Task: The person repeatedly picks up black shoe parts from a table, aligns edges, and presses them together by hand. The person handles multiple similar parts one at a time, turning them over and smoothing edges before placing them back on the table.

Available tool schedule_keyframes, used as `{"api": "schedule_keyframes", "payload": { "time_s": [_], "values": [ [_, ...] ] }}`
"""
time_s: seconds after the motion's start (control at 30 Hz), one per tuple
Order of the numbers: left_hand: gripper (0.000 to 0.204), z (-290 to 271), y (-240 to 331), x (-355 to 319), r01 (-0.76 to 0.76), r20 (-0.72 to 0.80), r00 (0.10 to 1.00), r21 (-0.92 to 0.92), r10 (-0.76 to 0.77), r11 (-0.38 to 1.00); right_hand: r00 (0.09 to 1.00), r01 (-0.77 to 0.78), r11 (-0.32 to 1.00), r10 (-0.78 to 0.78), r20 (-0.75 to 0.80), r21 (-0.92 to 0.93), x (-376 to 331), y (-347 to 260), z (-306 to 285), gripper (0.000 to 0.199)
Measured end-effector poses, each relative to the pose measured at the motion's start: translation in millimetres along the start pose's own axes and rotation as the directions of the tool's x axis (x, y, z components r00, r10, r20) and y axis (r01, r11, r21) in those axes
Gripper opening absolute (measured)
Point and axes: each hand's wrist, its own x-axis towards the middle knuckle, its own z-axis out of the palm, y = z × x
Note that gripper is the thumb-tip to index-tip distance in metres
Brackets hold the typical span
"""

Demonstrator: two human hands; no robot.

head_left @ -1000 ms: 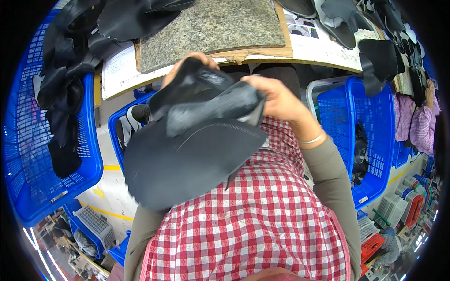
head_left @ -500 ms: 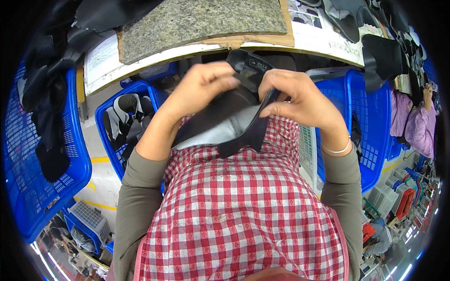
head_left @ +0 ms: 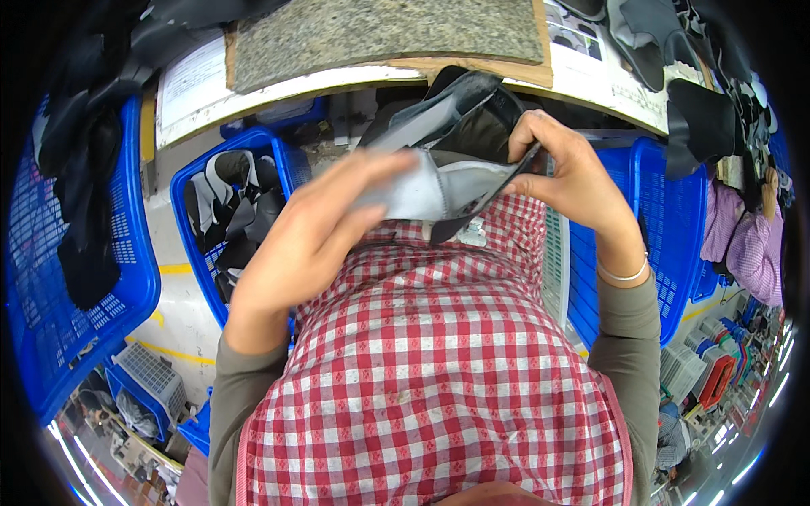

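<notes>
A black leather shoe upper with a pale grey lining hangs in front of my waist, its inside turned partly outward. My right hand pinches its right edge between thumb and fingers. Over the left side of the grey lining lies my left hand, blurred by motion, its fingers stretched out and a gap between thumb and fingers. Whether those fingertips press on the lining or only pass over it, I cannot tell.
A granite slab rests on the white worktable ahead. Blue baskets stand at both sides: one holds cut pieces, another has black leather draped over it. At right are another blue basket and a person's pink sleeve.
The shoe upper has been spread and turned so more grey lining shows. My left hand has left its pinch at the top and moved down and left with fingers extended. My right hand keeps its pinch.
</notes>
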Motion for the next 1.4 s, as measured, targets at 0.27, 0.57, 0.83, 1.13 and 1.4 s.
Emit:
{"api": "schedule_keyframes", "payload": {
  "time_s": [0.27, 0.57, 0.83, 1.13, 1.4],
  "values": [
    [0.033, 44.6, -46.5, 62.8, -0.092, -0.066, 0.968, 0.803, 0.242, 0.589, 0.995, 0.096, 0.967, -0.099, 0.000, -0.235, 3.5, -26.7, 24.8, 0.044],
    [0.020, 36.2, -51.8, 17.4, -0.219, -0.178, 0.723, 0.857, 0.667, 0.466, 0.875, 0.366, 0.855, -0.451, -0.177, -0.369, -10.0, -23.3, 41.2, 0.040],
    [0.017, 20.1, -30.4, 16.4, -0.438, -0.108, 0.741, 0.670, 0.662, 0.599, 0.758, 0.365, 0.770, -0.572, -0.313, -0.523, -15.7, -39.1, 50.7, 0.035],
    [0.029, 22.5, -28.8, 22.3, -0.471, 0.124, 0.847, 0.627, 0.518, 0.620, 0.757, 0.071, 0.870, -0.366, -0.541, -0.489, -36.1, -14.2, 74.5, 0.038],
    [0.025, 48.1, -29.3, 74.2, -0.481, 0.151, 0.875, 0.376, 0.460, 0.792, 0.981, -0.166, 0.725, 0.053, -0.186, -0.668, -29.5, -33.2, 4.2, 0.021]
  ]
}}
